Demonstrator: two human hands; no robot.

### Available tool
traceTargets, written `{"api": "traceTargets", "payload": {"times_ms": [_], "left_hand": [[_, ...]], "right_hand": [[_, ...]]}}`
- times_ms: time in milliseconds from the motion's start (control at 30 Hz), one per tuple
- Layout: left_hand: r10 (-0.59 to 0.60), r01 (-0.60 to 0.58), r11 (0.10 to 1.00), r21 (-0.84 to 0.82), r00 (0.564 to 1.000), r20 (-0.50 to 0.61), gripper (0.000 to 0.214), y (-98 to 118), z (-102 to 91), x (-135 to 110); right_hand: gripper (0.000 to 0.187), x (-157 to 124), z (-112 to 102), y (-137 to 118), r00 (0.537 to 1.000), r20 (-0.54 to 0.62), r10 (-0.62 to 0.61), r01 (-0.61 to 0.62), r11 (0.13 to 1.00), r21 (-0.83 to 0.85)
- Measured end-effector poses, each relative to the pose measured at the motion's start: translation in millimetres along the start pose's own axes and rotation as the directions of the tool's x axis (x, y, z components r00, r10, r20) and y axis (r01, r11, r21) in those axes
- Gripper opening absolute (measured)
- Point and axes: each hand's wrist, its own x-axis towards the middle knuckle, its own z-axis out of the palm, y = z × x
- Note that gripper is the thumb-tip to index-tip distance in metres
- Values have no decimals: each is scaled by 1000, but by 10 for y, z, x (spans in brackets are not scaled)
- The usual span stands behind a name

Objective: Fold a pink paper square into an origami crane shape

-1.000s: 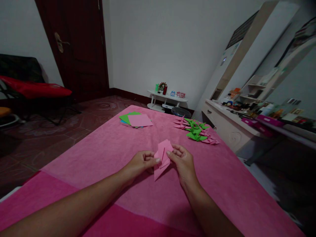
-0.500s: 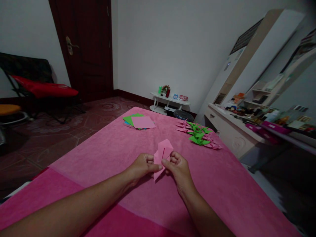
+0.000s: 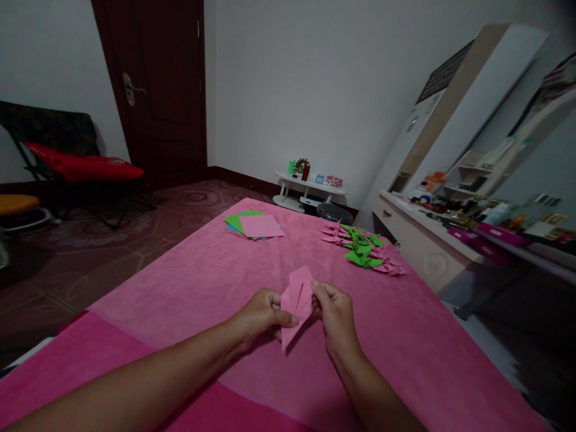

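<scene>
A partly folded piece of pink origami paper (image 3: 297,300) is held between my two hands above the pink cloth (image 3: 189,294). It has a kite-like outline, with a slit between its flaps and a point toward me. My left hand (image 3: 265,315) grips the lower left side, thumb flat across the front and fingers behind. My right hand (image 3: 335,306) pinches the upper right edge between thumb and forefinger; its other fingers curl behind and are partly hidden.
Square sheets of pink, green and blue paper (image 3: 261,226) lie stacked at the cloth's far left. Several folded green paper cranes (image 3: 363,257) and pink paper cranes (image 3: 333,233) sit at the far right. Beyond stand a low white table (image 3: 310,183) and a dressing table (image 3: 432,240).
My right thumb has moved from the middle of the pink paper up to its right edge. The paper and both hands appear slightly lower in view.
</scene>
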Motion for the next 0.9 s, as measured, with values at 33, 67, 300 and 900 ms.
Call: {"api": "traceTargets", "payload": {"times_ms": [33,67,300,900], "left_hand": [[-2,1,1000,-15,1000,-3,24,1,4,-1],[3,-3,999,-39,1000,-5,26,2,7,-1],[174,-173,956,-236,985,-15,24,-11,26,43],[108,-142,964,-225,982,-158,25,-12,-30,64]], "right_hand": [[36,-4,5,1,999,6,35,-35,999,38],[37,-10,13,3,997,33,75,-77,994,73],[36,-98,131,55,949,295,109,-112,994,-9],[20,-172,128,-47,966,254,43,-17,994,-105]]}}
